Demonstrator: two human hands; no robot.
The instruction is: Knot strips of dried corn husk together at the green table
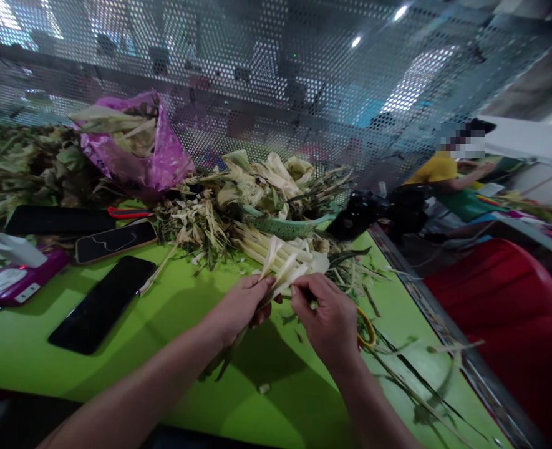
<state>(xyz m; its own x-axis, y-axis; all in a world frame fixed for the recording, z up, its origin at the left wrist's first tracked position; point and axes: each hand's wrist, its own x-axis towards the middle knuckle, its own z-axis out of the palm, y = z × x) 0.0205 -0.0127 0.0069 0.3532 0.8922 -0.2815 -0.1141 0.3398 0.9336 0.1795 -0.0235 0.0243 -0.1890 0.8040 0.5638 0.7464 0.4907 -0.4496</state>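
A pale stalk (282, 269) with long whitish leaves is held low over the green table (173, 324), between the two hands, its leaf tips fanning up and away from the person. The left hand (241, 305) has its grip closed around the lower part of the stalk, thumb on top and fingers curled beneath, and thin green ends hang down below the fist. The right hand (327, 318) is just beside it, its grip pinched together on one of the leaves where it leaves the stalk. Under the right hand, partly hidden by it, lies a yellow-handled pair of scissors (367, 332). Just beyond the grip is a heap of peeled stalks (257, 244), and behind that a green basket (285, 228) full of husks and trimmings. Loose scraps and thin green stems (411, 368) are strewn on the table to the right of the grip. To the left of it a black phone (102, 302) lies flat, with a second phone (116, 241) in a light-edged case farther off, and a pink gadget (16, 282) beyond them. Far up and to the left a pink plastic bag (163, 159) holds more leaves. A perforated metal screen (276, 81) stands behind everything, and off to the right another person in a yellow shirt (437, 169) sits at a separate table.
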